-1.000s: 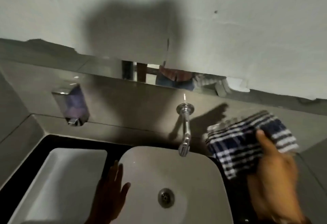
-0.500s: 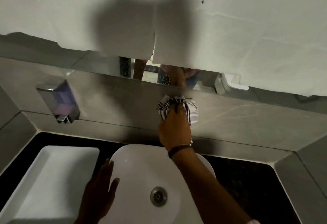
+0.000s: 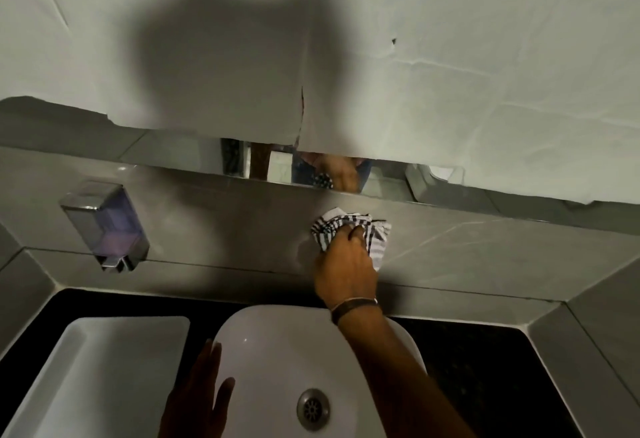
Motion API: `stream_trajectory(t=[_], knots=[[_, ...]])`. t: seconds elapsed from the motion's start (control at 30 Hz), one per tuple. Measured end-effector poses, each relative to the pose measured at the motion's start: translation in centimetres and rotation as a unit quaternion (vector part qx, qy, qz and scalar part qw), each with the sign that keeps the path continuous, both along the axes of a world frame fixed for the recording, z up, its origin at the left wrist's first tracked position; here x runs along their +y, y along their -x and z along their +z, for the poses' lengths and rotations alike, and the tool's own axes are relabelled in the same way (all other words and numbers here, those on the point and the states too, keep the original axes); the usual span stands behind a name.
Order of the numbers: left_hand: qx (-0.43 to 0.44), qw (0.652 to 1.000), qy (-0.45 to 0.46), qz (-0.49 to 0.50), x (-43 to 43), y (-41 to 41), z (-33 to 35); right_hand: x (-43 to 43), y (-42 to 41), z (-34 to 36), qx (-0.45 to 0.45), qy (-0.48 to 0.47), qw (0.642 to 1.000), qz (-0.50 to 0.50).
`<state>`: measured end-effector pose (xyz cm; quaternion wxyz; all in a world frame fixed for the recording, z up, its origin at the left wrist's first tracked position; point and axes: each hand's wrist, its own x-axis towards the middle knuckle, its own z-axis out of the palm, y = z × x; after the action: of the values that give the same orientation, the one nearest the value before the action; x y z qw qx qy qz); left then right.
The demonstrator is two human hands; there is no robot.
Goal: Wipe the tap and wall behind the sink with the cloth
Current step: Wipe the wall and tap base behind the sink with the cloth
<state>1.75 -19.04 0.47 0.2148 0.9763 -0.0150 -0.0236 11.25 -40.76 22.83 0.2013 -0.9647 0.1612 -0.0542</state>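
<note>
My right hand (image 3: 344, 266) grips a bunched blue-and-white checked cloth (image 3: 375, 235) and presses it against the grey tiled wall (image 3: 225, 216) where the tap is mounted. Hand and cloth hide the tap completely. Below them sits the white oval sink (image 3: 273, 351) with its metal drain (image 3: 312, 409). My left hand (image 3: 197, 399) lies flat with spread fingers on the sink's left rim, holding nothing.
A wall-mounted soap dispenser (image 3: 105, 226) with purple liquid hangs at left. A second white rectangular basin (image 3: 100, 372) sits left of the sink on a black counter (image 3: 485, 368). White paper (image 3: 450, 91) covers most of a mirror, leaving a narrow strip (image 3: 277, 167) bare.
My right hand carried the cloth from the right of the tap onto it, covering it, and now holds it there. My left hand stayed on the sink rim.
</note>
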Motion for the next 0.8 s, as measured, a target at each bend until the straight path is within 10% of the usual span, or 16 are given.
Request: stream_trajectory(t=[0.13,0.23,0.33,0.43,0.5,0.6,0.67,0.8], knots=[[0.019,1.000,0.012,0.010,-0.2,-0.2,0.8,-3.1,-1.9,-0.4,-0.027,-0.345,0.928,-0.137],[0.016,0.999,0.022,0.020,-0.4,-0.2,1.3,-6.2,-2.7,-1.4,0.083,-0.699,0.692,-0.158],[0.014,1.000,0.019,0.012,-0.4,-0.2,1.2,-7.5,-2.7,-3.1,0.143,-0.824,0.531,-0.139],[0.018,1.000,0.013,0.009,-0.3,-0.2,0.8,-7.4,-2.6,-3.7,0.134,-0.854,0.489,-0.118],[0.013,1.000,0.005,0.009,0.0,-0.1,0.4,-6.9,-2.5,-2.7,0.108,-0.831,0.534,-0.113],[0.007,1.000,0.004,0.011,0.1,0.2,0.0,-6.1,-1.2,-1.4,-0.019,-0.548,0.829,-0.108],[0.005,1.000,0.009,0.009,0.2,0.3,-0.3,-4.8,0.3,-0.6,-0.077,-0.248,0.966,0.000],[-0.002,1.000,0.020,0.016,0.4,0.4,-0.3,-2.4,1.0,-1.3,0.007,0.182,0.962,0.205]])
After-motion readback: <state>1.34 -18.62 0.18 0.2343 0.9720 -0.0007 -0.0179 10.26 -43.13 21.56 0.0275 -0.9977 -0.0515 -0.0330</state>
